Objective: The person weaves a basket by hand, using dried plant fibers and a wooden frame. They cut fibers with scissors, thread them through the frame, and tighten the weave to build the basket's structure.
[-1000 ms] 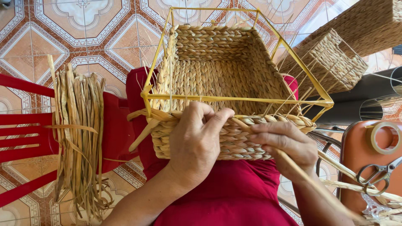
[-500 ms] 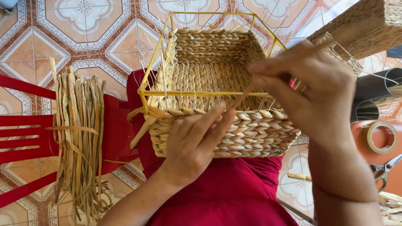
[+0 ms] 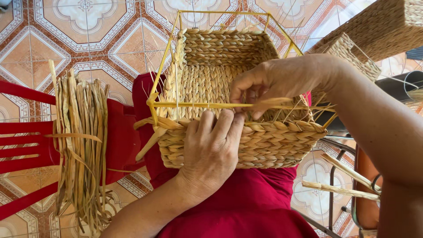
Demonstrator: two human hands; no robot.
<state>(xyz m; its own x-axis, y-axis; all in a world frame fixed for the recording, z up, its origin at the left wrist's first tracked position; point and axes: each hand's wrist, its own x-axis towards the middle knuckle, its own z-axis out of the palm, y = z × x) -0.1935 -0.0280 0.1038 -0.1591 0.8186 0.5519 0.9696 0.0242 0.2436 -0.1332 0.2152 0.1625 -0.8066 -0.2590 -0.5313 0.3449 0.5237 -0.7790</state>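
Head view: the half-woven basket (image 3: 229, 88) rests on the person's lap, its yellow wire frame (image 3: 164, 70) rising above the finished braided rows. The left hand (image 3: 211, 152) lies flat against the near wall, fingers spread narrow over the top braid, bracing it. The right hand (image 3: 275, 83) reaches across the rim and pinches a dried reed strand (image 3: 207, 105) between thumb and fingertips, just above the weave.

To do this step well, keep the strand taut and level, press the braid down firmly with the bracing hand, and seat each pass snug against the row below. A bundle of reeds (image 3: 81, 145) lies on the red chair (image 3: 26, 145), within reach.
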